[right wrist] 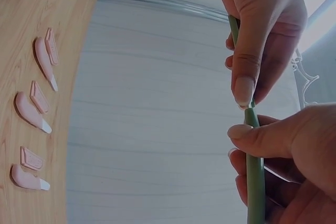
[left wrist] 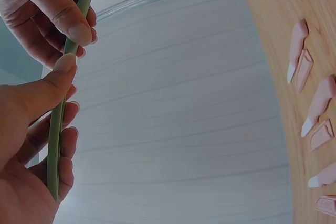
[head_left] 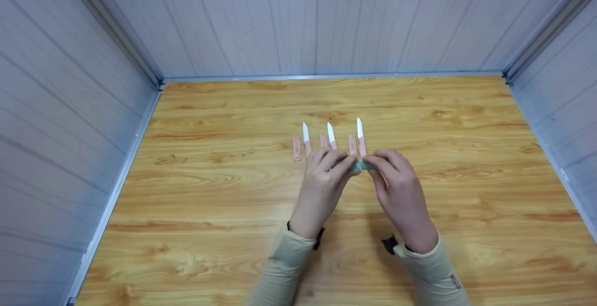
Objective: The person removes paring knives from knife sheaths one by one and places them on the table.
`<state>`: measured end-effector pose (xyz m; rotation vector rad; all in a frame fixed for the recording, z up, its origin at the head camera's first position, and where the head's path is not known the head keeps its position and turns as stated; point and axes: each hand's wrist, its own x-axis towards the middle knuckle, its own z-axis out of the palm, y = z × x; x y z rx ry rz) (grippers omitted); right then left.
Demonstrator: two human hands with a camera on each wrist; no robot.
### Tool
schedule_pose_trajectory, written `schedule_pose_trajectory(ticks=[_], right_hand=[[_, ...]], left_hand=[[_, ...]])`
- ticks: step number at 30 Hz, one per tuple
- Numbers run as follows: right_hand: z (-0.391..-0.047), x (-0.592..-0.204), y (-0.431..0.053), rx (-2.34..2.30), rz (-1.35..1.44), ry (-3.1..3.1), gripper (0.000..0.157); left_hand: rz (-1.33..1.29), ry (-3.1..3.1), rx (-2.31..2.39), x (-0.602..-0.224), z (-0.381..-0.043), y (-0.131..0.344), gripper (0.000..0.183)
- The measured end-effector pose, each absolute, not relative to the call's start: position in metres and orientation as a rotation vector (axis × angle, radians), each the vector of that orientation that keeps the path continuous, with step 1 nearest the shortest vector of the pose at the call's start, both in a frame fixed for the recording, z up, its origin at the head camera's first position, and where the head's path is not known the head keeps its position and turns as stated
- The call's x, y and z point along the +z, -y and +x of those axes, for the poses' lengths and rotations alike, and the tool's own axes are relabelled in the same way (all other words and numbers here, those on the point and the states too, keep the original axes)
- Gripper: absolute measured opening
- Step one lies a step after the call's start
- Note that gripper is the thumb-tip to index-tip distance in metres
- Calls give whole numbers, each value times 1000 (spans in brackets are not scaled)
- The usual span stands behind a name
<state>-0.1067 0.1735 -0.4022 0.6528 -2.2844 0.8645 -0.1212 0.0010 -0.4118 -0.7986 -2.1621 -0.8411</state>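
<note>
Both hands meet over the table, holding a slim green paring knife [head_left: 367, 165] in line with its sheath. My left hand [head_left: 319, 182] pinches one half between thumb and fingers. The right hand [head_left: 402, 184] pinches the other half, thumb on top. In the left wrist view the green knife [left wrist: 54, 145] appears edge-on, with the thumbs close together near its middle joint. The right wrist view shows a narrowed end of the green knife [right wrist: 255, 182] between the thumbs. Which hand has the handle I cannot tell, and no blade is plainly visible.
Beyond the hands lie three pink paring knives with white blades: left [head_left: 306, 133], middle [head_left: 331, 133] and right [head_left: 360, 128]. A pink sheath [head_left: 296, 148] lies beside the left knife, others [head_left: 323, 140] [head_left: 352, 142] beside the rest. Pale panel walls [head_left: 317, 26] enclose the wooden table [head_left: 210, 194].
</note>
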Motion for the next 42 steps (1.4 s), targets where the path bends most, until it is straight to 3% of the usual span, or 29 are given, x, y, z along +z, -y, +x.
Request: schedule_pose_trajectory(ticks=[42], right_hand=[[-106, -399, -177, 865, 652, 2299, 25]], left_hand=[[-804, 2192, -896, -412, -122, 0, 22]])
